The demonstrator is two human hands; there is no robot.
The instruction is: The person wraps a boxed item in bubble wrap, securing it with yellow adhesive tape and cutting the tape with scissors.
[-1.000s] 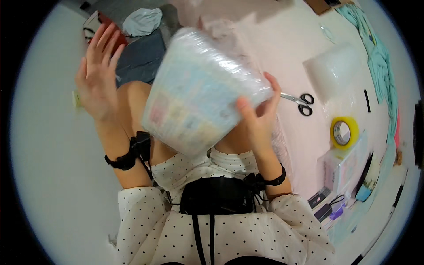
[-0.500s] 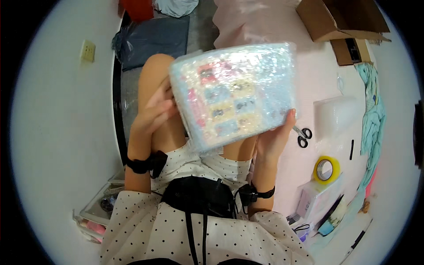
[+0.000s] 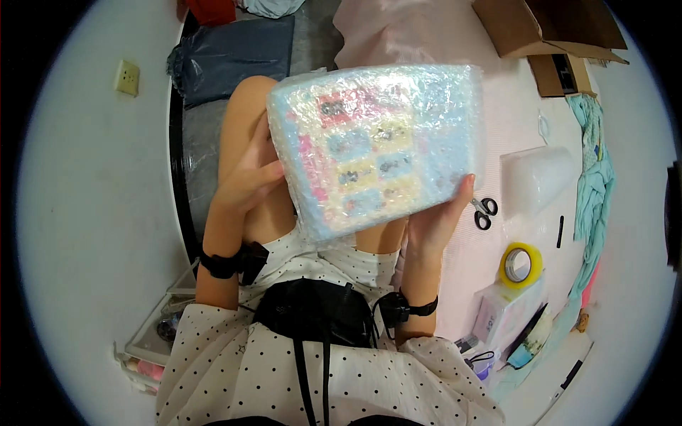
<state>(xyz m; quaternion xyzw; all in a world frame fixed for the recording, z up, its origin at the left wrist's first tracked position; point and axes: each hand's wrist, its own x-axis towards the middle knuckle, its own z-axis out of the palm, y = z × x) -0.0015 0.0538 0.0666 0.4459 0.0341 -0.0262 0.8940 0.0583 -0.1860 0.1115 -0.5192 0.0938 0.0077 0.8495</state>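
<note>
A flat box wrapped in clear bubble wrap (image 3: 376,149), pale blue with pink and yellow panels, is held up in front of me over my lap. My left hand (image 3: 249,181) grips its left edge, thumb on the front face. My right hand (image 3: 437,220) holds its lower right corner from beneath, fingers behind the box. Both wrists wear black straps.
Scissors (image 3: 485,211) lie on the pink surface (image 3: 511,113) to the right, near a sheet of bubble wrap (image 3: 536,177), a yellow tape roll (image 3: 521,265) and a black pen (image 3: 560,231). Open cardboard boxes (image 3: 547,32) sit at the back right. A dark bag (image 3: 231,53) lies at the back left.
The wrapped box has turned from tilted to nearly flat-on facing me. My left hand, raised and apart a second ago, now grips the box's left edge.
</note>
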